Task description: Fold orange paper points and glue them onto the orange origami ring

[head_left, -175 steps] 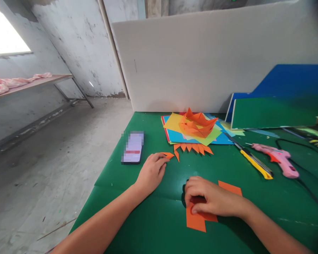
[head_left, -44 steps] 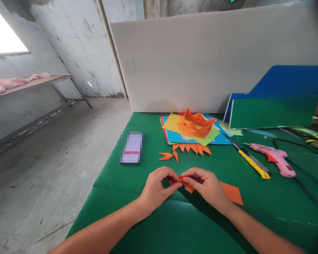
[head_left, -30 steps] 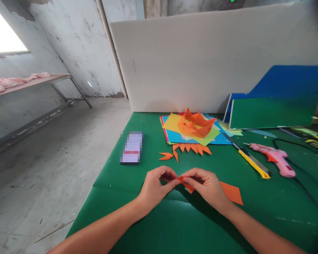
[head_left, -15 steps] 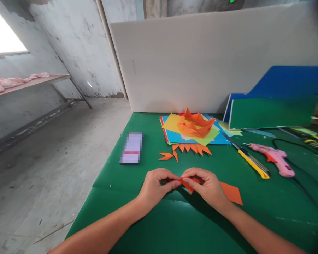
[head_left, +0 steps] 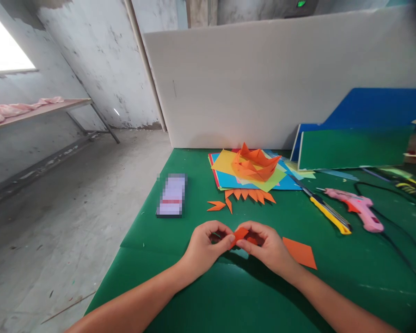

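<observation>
Between my two hands is a small piece of orange paper [head_left: 241,235], partly covered by the fingers. My left hand [head_left: 208,243] pinches its left end between thumb and fingertips. On the other side, my right hand [head_left: 266,243] grips it the same way, thumb in front. Just right of my right hand, a flat orange paper piece [head_left: 302,253] lies on the green tabletop. Beyond the hands lie several folded orange paper points in a row [head_left: 251,195], with a loose folded piece [head_left: 216,206] to their left.
A crown-like orange paper ring [head_left: 258,169] rests on coloured paper sheets [head_left: 222,178]. A phone [head_left: 172,195] lies at left. To the right are a yellow utility knife [head_left: 329,215] and a pink glue gun [head_left: 360,206] with its cord. Green and white boards stand behind.
The orange paper between my fingers has been turned and now shows a slanted strip. Both hands stay at nearly the same place, the right shifted slightly left.
</observation>
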A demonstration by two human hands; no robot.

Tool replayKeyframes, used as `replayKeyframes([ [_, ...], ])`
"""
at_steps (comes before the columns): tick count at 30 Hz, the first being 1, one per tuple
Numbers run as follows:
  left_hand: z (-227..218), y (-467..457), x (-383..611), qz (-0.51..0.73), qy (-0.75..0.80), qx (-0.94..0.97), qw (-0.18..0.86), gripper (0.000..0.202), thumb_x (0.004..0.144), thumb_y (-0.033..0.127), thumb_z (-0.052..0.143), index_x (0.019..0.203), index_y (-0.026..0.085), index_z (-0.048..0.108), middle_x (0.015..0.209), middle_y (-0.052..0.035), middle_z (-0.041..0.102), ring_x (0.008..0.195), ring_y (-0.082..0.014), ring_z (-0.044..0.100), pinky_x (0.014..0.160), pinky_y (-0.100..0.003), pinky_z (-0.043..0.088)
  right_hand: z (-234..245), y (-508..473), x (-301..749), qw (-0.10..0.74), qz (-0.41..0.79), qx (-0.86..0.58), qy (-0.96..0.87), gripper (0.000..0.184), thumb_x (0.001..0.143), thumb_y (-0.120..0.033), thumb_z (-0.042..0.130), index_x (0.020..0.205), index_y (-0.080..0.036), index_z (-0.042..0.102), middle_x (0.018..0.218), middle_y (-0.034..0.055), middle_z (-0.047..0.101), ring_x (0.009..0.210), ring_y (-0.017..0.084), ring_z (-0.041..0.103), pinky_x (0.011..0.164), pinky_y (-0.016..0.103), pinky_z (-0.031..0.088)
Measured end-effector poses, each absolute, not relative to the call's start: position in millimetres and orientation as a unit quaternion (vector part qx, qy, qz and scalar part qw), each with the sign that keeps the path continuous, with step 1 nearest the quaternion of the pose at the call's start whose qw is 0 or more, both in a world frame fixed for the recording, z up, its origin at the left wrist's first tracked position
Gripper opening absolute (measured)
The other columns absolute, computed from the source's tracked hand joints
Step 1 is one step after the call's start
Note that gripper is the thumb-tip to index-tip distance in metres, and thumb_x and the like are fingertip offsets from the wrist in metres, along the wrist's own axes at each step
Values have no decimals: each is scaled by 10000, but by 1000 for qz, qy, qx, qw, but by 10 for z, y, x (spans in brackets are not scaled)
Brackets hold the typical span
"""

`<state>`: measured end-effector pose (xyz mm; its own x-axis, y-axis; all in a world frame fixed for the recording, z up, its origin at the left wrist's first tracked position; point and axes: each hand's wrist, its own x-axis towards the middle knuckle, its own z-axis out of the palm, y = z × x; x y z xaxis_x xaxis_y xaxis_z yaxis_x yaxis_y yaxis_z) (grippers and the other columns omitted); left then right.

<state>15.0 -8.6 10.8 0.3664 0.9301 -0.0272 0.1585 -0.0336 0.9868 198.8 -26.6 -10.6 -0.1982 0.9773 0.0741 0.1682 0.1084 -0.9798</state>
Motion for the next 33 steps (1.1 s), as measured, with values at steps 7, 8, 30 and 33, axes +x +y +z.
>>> replayKeyframes([
  [7,103,-108,196,353,440,567,601,198,748,308,685,702,132,608,642,-7,602,582,-99,545,551,-194,429,-59,-273,1978,396,439,-471,-655,237,848,-403,628,753,-186,628,702,6,584,646,129,514,574,235,415],
  [8,100,-114,202,354,441,564,601,202,750,314,681,704,133,604,639,-3,594,573,-93,530,541,-189,417,-57,-273,1977,395,441,-471,-654,260,849,-416,623,731,-184,615,684,2,565,630,125,494,560,234,401],
  [30,49,-69,150,335,457,654,501,155,803,306,648,861,189,731,818,-35,701,714,-154,616,633,-236,481,-110,-251,2029,413,509,-471,-591,365,838,-481,619,664,-195,473,582,-37,496,528,108,465,517,239,385],
  [33,62,-70,141,330,450,692,457,126,822,271,628,841,204,734,801,-27,697,723,-153,613,641,-235,470,-119,-249,2033,407,490,-476,-607,370,849,-479,605,653,-196,469,576,-33,491,532,109,456,515,241,370],
])
